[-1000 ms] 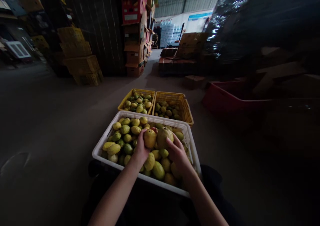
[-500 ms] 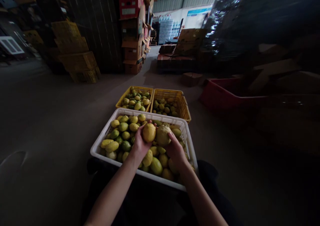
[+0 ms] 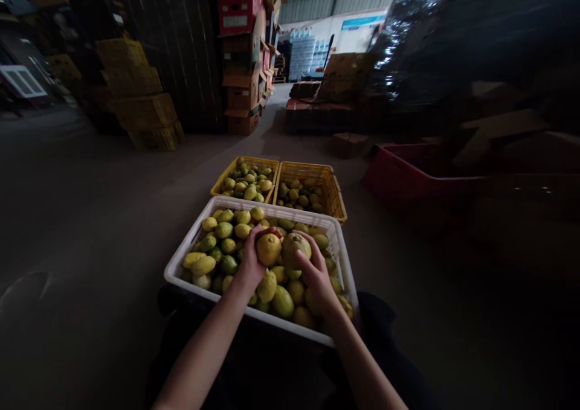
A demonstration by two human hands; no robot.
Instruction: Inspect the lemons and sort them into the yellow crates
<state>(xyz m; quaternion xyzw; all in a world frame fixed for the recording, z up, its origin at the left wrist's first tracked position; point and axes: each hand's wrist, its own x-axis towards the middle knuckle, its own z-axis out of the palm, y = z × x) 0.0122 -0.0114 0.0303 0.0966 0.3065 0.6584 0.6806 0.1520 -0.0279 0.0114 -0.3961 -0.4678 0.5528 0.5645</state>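
Observation:
My left hand [image 3: 252, 261] is closed round a yellow lemon [image 3: 269, 249], its stem end facing me. In my right hand [image 3: 319, 270] is a larger, duller greenish-yellow lemon [image 3: 294, 250], with the thumb across its near side. The two fruits are side by side, over the middle of a white plastic crate [image 3: 189, 241]. Several yellow and green lemons [image 3: 283, 302] fill that crate below and around my hands. Some fingers are hidden behind the fruit.
Behind the white crate stand two yellow crates, the left one [image 3: 220, 180] fuller of lemons than the right one [image 3: 334, 194]. A red bin [image 3: 399, 171] is at the right. Stacked cartons [image 3: 240, 99] and yellow crates [image 3: 147, 111] rise farther back.
Both lemons have been turned in my hands, so their ends now face me. The right fingers have shifted over the top of the larger one, and its thumb lies lower.

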